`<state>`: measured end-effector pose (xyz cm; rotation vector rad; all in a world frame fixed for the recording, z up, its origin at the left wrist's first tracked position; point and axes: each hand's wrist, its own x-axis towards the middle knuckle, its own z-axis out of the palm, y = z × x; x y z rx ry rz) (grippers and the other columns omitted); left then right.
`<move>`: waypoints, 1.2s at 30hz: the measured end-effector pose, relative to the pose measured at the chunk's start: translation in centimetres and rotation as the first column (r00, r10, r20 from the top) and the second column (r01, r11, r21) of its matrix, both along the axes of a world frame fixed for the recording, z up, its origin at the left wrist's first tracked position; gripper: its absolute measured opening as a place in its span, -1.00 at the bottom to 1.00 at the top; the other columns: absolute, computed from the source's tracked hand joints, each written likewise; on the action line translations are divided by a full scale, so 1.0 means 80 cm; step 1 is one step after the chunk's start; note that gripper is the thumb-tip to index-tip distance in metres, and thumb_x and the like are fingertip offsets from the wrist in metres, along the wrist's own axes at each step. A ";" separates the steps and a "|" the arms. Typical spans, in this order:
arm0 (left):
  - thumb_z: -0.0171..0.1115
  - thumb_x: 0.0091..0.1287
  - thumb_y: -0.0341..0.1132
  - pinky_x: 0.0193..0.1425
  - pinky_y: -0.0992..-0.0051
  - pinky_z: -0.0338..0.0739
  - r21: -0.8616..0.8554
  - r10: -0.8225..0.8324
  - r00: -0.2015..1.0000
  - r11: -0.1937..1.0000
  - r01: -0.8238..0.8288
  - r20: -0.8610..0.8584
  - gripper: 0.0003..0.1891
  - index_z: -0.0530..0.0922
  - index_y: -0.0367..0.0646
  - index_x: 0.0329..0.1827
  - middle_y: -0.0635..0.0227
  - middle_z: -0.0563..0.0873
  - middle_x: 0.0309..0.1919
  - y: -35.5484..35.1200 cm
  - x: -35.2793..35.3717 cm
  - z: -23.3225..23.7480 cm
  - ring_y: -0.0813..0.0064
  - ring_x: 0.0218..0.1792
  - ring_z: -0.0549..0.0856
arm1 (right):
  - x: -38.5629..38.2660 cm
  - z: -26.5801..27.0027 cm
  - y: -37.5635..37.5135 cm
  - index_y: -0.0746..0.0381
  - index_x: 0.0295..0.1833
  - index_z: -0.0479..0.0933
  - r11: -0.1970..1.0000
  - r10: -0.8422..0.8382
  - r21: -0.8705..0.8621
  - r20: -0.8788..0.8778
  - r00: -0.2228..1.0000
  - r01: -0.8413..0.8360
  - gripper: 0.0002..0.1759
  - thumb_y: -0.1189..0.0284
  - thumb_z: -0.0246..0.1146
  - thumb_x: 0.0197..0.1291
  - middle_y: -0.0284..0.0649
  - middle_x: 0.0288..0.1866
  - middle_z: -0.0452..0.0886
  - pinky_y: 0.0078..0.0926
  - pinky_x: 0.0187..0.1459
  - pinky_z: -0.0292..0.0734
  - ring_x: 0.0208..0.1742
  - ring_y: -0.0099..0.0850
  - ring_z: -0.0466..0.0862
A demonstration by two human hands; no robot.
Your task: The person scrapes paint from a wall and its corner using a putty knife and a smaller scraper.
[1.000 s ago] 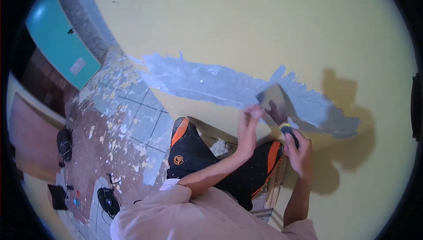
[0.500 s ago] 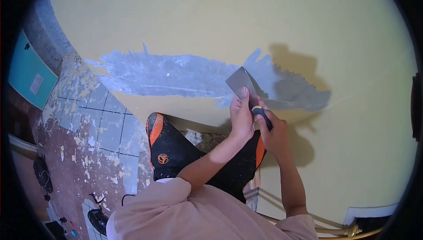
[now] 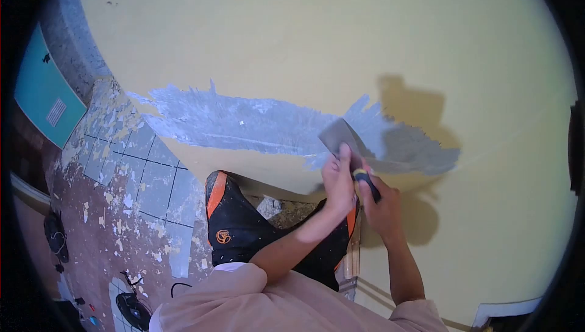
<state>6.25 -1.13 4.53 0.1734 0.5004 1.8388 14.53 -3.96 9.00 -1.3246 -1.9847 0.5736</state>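
Observation:
A scraper [image 3: 336, 133] with a wide metal blade and a dark handle with a yellow band is between my two hands. My right hand [image 3: 381, 205] wraps round the handle. Lower down the blade, my left hand [image 3: 337, 181] is closed on the metal, with its thumb lying along the face. Blade and hands overlap a long grey patch [image 3: 244, 122] with ragged edges, where the yellow coating of the wall [image 3: 292, 33] is gone. A dark shadow of the hands and tool falls on the wall to the right.
My knees in black and orange trousers [image 3: 244, 228] are close to the wall. Flakes of paint litter the tiled floor [image 3: 155, 180] on the left. A teal panel [image 3: 52, 88] stands at far left, with a black cabled item [image 3: 132, 309] on the floor below.
The camera view has tilted up a little, so wall patch, hands and scraper appear lower in the picture. My grip on the scraper looks the same.

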 end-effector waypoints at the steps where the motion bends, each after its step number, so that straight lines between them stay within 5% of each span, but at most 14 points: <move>1: 0.08 0.36 -0.10 -0.50 0.56 0.48 0.036 0.036 0.999 0.999 -0.036 -0.015 -0.71 0.38 -0.16 -0.33 0.36 0.53 -0.56 0.003 -0.011 -0.001 0.53 -0.58 0.54 | -0.006 -0.002 -0.001 0.31 -0.07 0.55 0.999 -0.027 -0.023 0.006 1.000 0.027 -0.73 0.37 0.18 0.20 0.01 -0.47 0.59 -0.52 -0.40 0.46 -0.51 -0.32 0.63; 3: 0.08 0.36 -0.10 -0.51 0.57 0.48 0.000 0.039 0.999 0.999 -0.040 -0.022 -0.71 0.37 -0.15 -0.33 0.35 0.52 -0.56 -0.003 -0.018 0.002 0.53 -0.58 0.54 | -0.014 -0.005 -0.001 0.30 -0.07 0.55 0.993 -0.080 -0.076 0.119 0.990 0.089 -0.74 0.37 0.18 0.19 0.00 -0.46 0.60 -0.53 -0.38 0.47 -0.51 -0.32 0.62; 9: 0.08 0.35 -0.04 -0.52 0.56 0.50 -0.053 0.026 1.000 0.998 -0.026 0.002 -0.68 0.36 -0.12 -0.33 0.35 0.53 -0.54 0.000 -0.022 0.008 0.59 -0.60 0.53 | -0.021 0.004 0.002 0.21 -0.06 0.56 0.999 0.003 -0.051 -0.006 1.000 -0.003 -0.72 0.31 0.20 0.16 0.06 -0.47 0.58 -0.37 -0.37 0.50 -0.40 -0.09 0.65; 11: 0.12 0.33 -0.06 -0.53 0.56 0.49 -0.039 0.168 0.985 0.985 -0.167 0.026 -0.69 0.36 -0.13 -0.33 0.32 0.54 -0.53 0.002 -0.050 0.018 0.55 -0.61 0.53 | -0.037 0.002 0.004 0.22 -0.04 0.55 1.000 0.007 -0.027 0.089 0.996 -0.005 -0.71 0.32 0.19 0.17 0.06 -0.45 0.58 -0.36 -0.37 0.51 -0.40 -0.09 0.66; 15: 0.05 0.36 -0.03 -0.51 0.58 0.46 -0.027 -0.041 0.999 0.999 0.041 0.017 -0.68 0.37 -0.11 -0.36 0.38 0.53 -0.56 -0.008 -0.025 0.007 0.58 -0.60 0.53 | -0.032 0.010 -0.007 0.27 -0.05 0.53 0.999 0.026 -0.042 -0.013 1.000 -0.027 -0.72 0.35 0.18 0.18 0.09 -0.44 0.59 -0.31 -0.39 0.51 -0.40 -0.01 0.63; 17: 0.02 0.37 0.00 -0.52 0.58 0.45 -0.069 -0.012 0.999 0.997 0.014 0.040 -0.66 0.38 -0.09 -0.38 0.40 0.53 -0.57 -0.006 -0.034 0.014 0.61 -0.59 0.52 | -0.034 0.001 0.006 0.24 0.01 0.52 0.932 0.150 0.333 0.011 0.989 -0.145 -0.70 0.35 0.14 0.20 0.09 -0.37 0.60 -0.30 -0.35 0.52 -0.35 0.01 0.62; 18: 0.02 0.37 0.00 -0.53 0.59 0.43 -0.081 0.098 0.992 0.991 -0.104 -0.075 -0.66 0.38 -0.08 -0.38 0.40 0.53 -0.57 -0.004 -0.054 0.011 0.61 -0.58 0.52 | -0.041 -0.006 0.006 0.24 0.01 0.52 0.936 0.149 0.323 0.009 0.989 -0.144 -0.70 0.35 0.14 0.20 0.09 -0.37 0.60 -0.30 -0.35 0.52 -0.35 0.01 0.62; 19: 0.03 0.37 0.00 -0.54 0.60 0.42 -0.079 0.199 0.961 0.973 -0.217 -0.191 -0.67 0.38 -0.08 -0.38 0.41 0.53 -0.58 -0.002 -0.074 0.009 0.62 -0.58 0.52 | -0.075 0.012 0.003 0.23 0.05 0.51 0.987 0.131 0.088 0.073 0.989 -0.137 -0.68 0.36 0.13 0.21 0.10 -0.31 0.60 -0.30 -0.32 0.53 -0.32 -0.01 0.63; 20: 0.03 0.37 0.00 -0.56 0.60 0.42 -0.102 0.243 0.968 0.963 -0.249 -0.069 -0.67 0.38 -0.07 -0.40 0.42 0.52 -0.60 -0.003 -0.096 0.017 0.63 -0.61 0.51 | -0.094 0.022 0.000 0.22 0.09 0.49 0.983 0.129 -0.147 0.136 0.982 -0.109 -0.66 0.36 0.11 0.22 0.10 -0.25 0.61 -0.31 -0.28 0.54 -0.28 -0.02 0.64; 25: 0.07 0.36 -0.05 -0.61 0.63 0.39 -0.119 0.045 0.999 0.992 -0.042 0.024 -0.69 0.38 -0.11 -0.38 0.39 0.53 -0.62 -0.018 -0.071 0.013 0.63 -0.67 0.50 | -0.082 0.011 -0.016 0.27 0.09 0.47 0.995 0.099 -0.008 0.161 0.982 -0.099 -0.65 0.35 0.08 0.23 0.14 -0.23 0.59 -0.28 -0.31 0.54 -0.29 -0.02 0.63; 27: 0.07 0.35 -0.04 -0.63 0.64 0.39 -0.082 0.044 0.997 0.996 -0.039 0.058 -0.67 0.37 -0.12 -0.39 0.38 0.53 -0.62 -0.018 -0.077 0.019 0.62 -0.68 0.50 | -0.078 -0.008 -0.015 0.32 -0.03 0.51 0.988 0.082 0.136 -0.074 0.994 -0.071 -0.71 0.36 0.13 0.21 0.12 -0.50 0.55 -0.34 -0.41 0.49 -0.40 -0.03 0.64; 30: 0.09 0.34 -0.04 -0.64 0.65 0.39 -0.113 0.178 0.984 0.978 -0.177 -0.001 -0.67 0.36 -0.11 -0.40 0.37 0.53 -0.63 -0.025 -0.128 0.029 0.62 -0.69 0.50 | -0.132 0.025 -0.028 0.32 0.03 0.50 0.988 0.077 -0.145 0.160 0.984 -0.054 -0.67 0.36 0.12 0.22 0.12 -0.42 0.58 -0.38 -0.36 0.51 -0.35 -0.07 0.67; 35: 0.09 0.34 -0.02 -0.64 0.65 0.39 -0.143 0.046 0.997 0.989 -0.037 0.064 -0.67 0.36 -0.08 -0.41 0.38 0.51 -0.65 -0.025 -0.089 0.037 0.63 -0.70 0.50 | -0.107 0.019 -0.024 0.31 0.09 0.46 0.997 0.053 0.041 0.127 0.991 -0.058 -0.64 0.36 0.10 0.23 0.13 -0.43 0.57 -0.37 -0.37 0.50 -0.35 -0.06 0.67; 36: 0.09 0.34 -0.02 -0.63 0.65 0.39 -0.157 0.123 0.992 0.981 -0.117 0.024 -0.67 0.36 -0.08 -0.41 0.38 0.51 -0.65 -0.022 -0.090 0.037 0.63 -0.70 0.49 | -0.107 0.020 -0.021 0.31 0.10 0.45 0.996 0.080 0.038 0.058 0.995 -0.082 -0.63 0.36 0.09 0.23 0.14 -0.42 0.57 -0.34 -0.37 0.50 -0.35 -0.05 0.66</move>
